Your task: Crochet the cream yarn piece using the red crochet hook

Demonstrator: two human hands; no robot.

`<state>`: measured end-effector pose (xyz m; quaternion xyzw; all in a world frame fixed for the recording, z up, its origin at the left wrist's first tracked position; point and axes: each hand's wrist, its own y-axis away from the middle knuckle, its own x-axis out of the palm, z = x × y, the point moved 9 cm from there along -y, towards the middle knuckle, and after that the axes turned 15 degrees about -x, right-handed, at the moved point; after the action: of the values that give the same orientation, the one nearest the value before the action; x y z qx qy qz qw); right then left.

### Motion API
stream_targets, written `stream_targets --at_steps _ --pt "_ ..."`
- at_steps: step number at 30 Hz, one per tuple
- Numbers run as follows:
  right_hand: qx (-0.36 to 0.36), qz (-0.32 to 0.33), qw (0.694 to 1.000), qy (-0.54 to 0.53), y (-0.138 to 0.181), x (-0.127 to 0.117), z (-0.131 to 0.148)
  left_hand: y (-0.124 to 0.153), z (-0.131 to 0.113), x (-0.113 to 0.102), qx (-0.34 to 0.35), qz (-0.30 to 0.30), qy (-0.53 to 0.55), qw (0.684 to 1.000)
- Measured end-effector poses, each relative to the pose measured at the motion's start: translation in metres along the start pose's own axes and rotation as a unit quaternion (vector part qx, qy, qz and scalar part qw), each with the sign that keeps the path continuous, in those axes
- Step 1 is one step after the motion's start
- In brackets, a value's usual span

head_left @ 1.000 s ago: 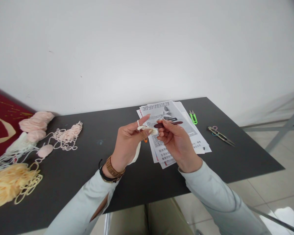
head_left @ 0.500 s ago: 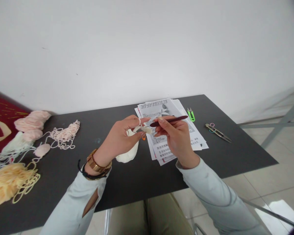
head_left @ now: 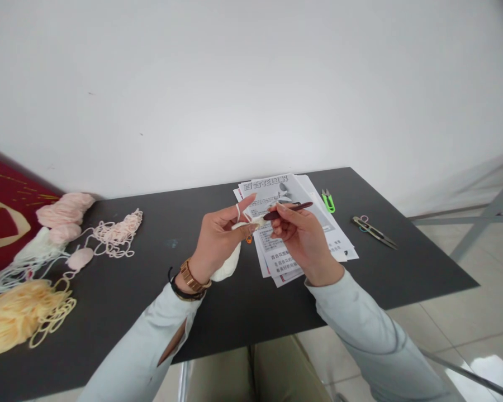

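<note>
the left hand (head_left: pixel 216 240) pinches the top of a white crochet piece (head_left: pixel 227 267), strand (head_left: pixel 237 211) over its raised forefinger (head_left: pixel 248 201), and the right hand (head_left: pixel 299 237) grips a dark hook (head_left: pixel 287 210), tip at the work, over the table (head_left: pixel 151 279). the piece looks light, soft and floppy, best held close to the working stitch; the hook seems stiff and smooth. printed sheets (head_left: pixel 276 187) lie beneath, yarn (head_left: pixel 12 318) far left.

Pale grey-green sleeves (head_left: pixel 360 329), gold watch (head_left: pixel 191 277), black wristband (head_left: pixel 178 291)
</note>
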<state>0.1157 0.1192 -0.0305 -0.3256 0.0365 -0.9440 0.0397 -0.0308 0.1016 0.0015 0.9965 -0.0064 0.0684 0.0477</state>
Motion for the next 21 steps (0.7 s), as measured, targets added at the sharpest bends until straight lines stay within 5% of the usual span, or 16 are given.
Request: stream_targets --at_steps 6,16,19,21 --pt "0.006 -0.022 0.999 -0.032 0.004 0.002 -0.004 0.0 0.006 -0.004 0.018 -0.023 0.066 0.997" --pt "-0.149 -0.032 0.984 0.089 0.014 0.007 0.018 0.006 0.011 -0.002 0.012 -0.076 0.145 0.987" --pt "-0.255 -0.001 0.948 0.191 0.025 0.014 0.033 0.005 0.015 -0.002 -0.023 -0.082 0.177 0.981" --pt "-0.347 0.048 0.895 0.276 0.037 0.025 0.045 0.003 0.019 0.0 -0.061 -0.065 0.216 0.972"
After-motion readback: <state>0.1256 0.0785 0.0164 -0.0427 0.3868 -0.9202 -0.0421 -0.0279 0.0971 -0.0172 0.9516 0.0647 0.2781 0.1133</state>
